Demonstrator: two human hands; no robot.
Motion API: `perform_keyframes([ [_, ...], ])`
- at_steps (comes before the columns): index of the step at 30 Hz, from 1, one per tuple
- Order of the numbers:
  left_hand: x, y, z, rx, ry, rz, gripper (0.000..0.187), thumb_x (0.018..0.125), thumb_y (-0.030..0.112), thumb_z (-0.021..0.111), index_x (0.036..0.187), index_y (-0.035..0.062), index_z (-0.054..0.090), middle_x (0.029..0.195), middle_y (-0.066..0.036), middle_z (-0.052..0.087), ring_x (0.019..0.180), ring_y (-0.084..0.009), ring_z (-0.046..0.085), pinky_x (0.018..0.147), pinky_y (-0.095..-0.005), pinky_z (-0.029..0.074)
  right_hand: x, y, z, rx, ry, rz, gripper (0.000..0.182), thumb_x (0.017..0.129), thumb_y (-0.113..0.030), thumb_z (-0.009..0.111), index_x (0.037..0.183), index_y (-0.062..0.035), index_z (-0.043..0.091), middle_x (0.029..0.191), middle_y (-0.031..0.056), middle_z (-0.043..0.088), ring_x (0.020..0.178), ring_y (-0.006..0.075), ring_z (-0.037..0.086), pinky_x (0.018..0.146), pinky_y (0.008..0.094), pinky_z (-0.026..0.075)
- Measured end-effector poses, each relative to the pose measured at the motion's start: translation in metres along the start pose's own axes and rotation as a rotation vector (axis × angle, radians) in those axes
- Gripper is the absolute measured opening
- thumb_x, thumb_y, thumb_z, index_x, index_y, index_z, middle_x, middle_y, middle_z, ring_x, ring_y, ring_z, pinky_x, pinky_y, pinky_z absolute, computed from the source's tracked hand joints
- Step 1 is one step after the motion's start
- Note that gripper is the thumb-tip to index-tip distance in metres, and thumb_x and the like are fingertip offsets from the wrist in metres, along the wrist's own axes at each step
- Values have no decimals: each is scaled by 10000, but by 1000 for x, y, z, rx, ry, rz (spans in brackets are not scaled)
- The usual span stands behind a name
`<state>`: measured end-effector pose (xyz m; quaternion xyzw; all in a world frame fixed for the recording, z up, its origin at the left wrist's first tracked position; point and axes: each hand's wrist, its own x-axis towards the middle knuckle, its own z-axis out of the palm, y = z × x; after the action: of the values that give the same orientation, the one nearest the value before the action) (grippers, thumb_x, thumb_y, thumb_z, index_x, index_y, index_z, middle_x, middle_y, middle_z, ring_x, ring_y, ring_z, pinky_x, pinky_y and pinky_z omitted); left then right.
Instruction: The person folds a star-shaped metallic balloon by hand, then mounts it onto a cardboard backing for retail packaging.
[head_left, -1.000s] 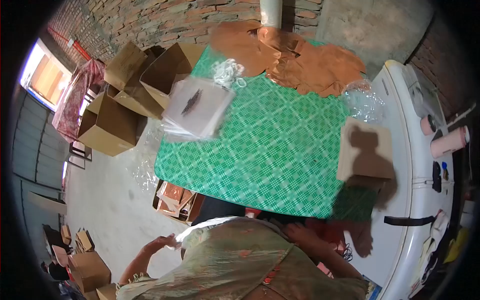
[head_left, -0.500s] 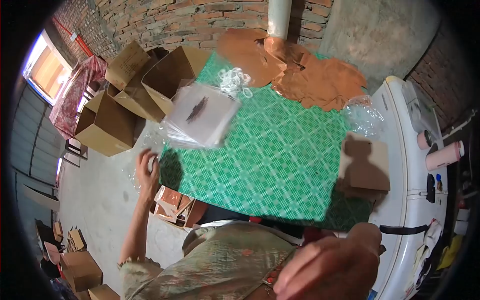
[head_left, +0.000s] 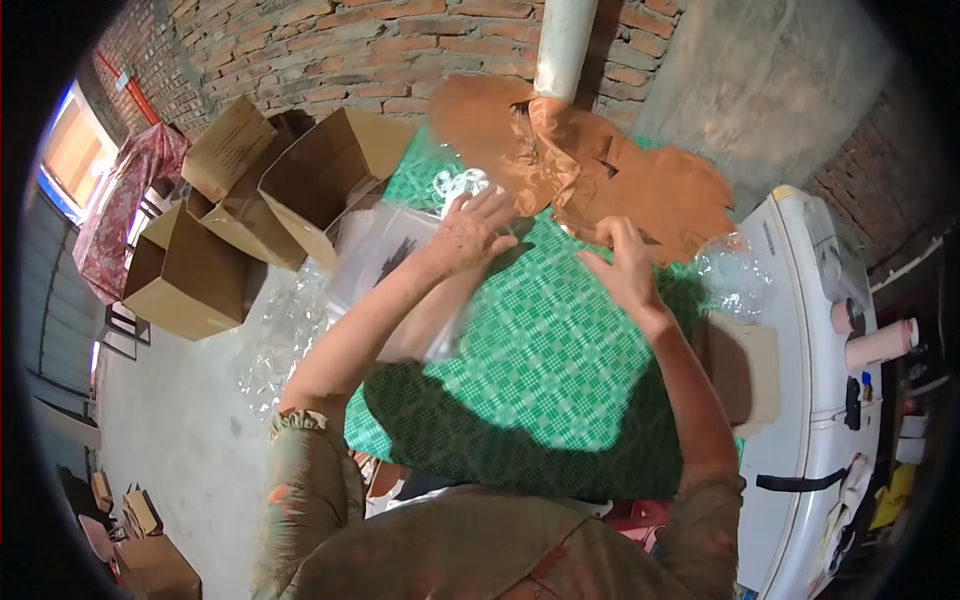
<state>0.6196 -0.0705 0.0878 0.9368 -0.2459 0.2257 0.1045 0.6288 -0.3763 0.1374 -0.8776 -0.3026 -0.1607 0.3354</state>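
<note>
My left hand point(head_left: 472, 232) is open, its fingers spread over the edge of a pile of white rings point(head_left: 458, 184) and the upper right of a stack of clear plastic bags point(head_left: 365, 262). Dark thin pieces point(head_left: 397, 257) lie on the bags. Close to the front edge of the crumpled brown sheet point(head_left: 650, 190), my right hand point(head_left: 625, 262) is raised with its fingers curled and thumb apart; whether anything small is in it cannot be made out. Beneath both hands is the green checked tablecloth point(head_left: 540, 340).
Open cardboard boxes point(head_left: 190, 270) stand at the left. Clear plastic wrap point(head_left: 735, 272) and a stack of brown card point(head_left: 750, 370) lie at the right, beside a white appliance point(head_left: 795, 400). A white pipe point(head_left: 562, 50) rises behind the table.
My left hand has moved from the table's left edge to the rings and bags. My right hand has gone from near my body to the brown sheet's edge. The view has shifted.
</note>
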Motion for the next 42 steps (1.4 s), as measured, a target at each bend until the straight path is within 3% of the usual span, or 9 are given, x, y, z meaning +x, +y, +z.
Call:
perform_keyframes([
  [4, 12, -24, 37, 131, -78, 38, 596, 1029, 508, 583, 1481, 120, 557, 1504, -104, 564, 1445, -331, 468, 1158, -557, 357, 1, 82, 34, -425, 8, -196, 413, 911, -267, 792, 1235, -47, 658, 1269, 148, 677, 1334, 338, 553, 1129, 478, 394],
  [13, 0, -38, 46, 224, -88, -137, 639, 968, 543, 632, 1466, 150, 562, 1571, -103, 491, 1480, -304, 420, 1161, -587, 353, 8, 106, 51, -516, -46, -360, 228, 951, -69, 623, 1152, 18, 686, 1229, 180, 719, 1189, 333, 670, 1046, 464, 501],
  [19, 36, 3, 19, 106, -15, -53, 689, 946, 415, 716, 1525, 115, 494, 1612, -159, 428, 1497, -380, 385, 1172, -591, 349, 35, 107, 52, -519, -187, -85, 194, 955, -149, 637, 1037, 14, 703, 997, 175, 752, 951, 357, 710, 815, 459, 541],
  [22, 65, 24, 24, -93, 66, 43, 704, 921, 304, 762, 1533, 98, 481, 1573, -166, 469, 1438, -387, 457, 1104, -519, 456, 45, 116, 40, 158, -111, 342, 256, 999, -241, 619, 1037, 2, 687, 900, 181, 737, 866, 365, 701, 762, 446, 533],
  [25, 99, 39, 34, -376, 57, -46, 711, 902, 235, 778, 1535, 106, 481, 1553, -158, 486, 1399, -365, 501, 1083, -456, 486, 53, 129, 41, 344, -113, 399, 263, 1033, -267, 596, 1058, -16, 672, 886, 166, 729, 838, 356, 684, 764, 434, 517],
  [31, 150, 37, 62, -540, 175, -148, 429, 894, 128, 756, 1304, 59, 650, 987, -171, 739, 917, -365, 718, 812, -478, 557, 66, 102, 13, 260, -16, 403, 283, 1007, -277, 662, 996, 6, 655, 830, 146, 671, 842, 368, 651, 792, 456, 501],
  [34, 161, 37, 61, -496, 149, -295, 228, 921, 180, 759, 1082, 19, 740, 883, -196, 726, 807, -353, 718, 741, -459, 558, 69, 98, 27, 41, 503, 64, 248, 1002, -253, 661, 971, -8, 647, 930, 147, 647, 928, 368, 628, 825, 474, 481],
  [36, 166, 38, 62, -618, 212, -417, 261, 934, 242, 780, 921, -18, 760, 762, -196, 709, 678, -328, 708, 669, -429, 553, 61, 96, 22, -50, 429, -7, 212, 993, -235, 655, 1000, -23, 639, 1021, 157, 631, 992, 361, 612, 848, 470, 474],
  [42, 177, 28, 63, -578, 309, -460, 343, 969, 331, 753, 997, -11, 757, 732, -170, 696, 649, -231, 676, 644, -397, 534, 39, 91, 39, -376, 70, -273, 337, 961, -271, 673, 1209, -47, 631, 1189, 140, 625, 1127, 334, 570, 959, 473, 442],
])
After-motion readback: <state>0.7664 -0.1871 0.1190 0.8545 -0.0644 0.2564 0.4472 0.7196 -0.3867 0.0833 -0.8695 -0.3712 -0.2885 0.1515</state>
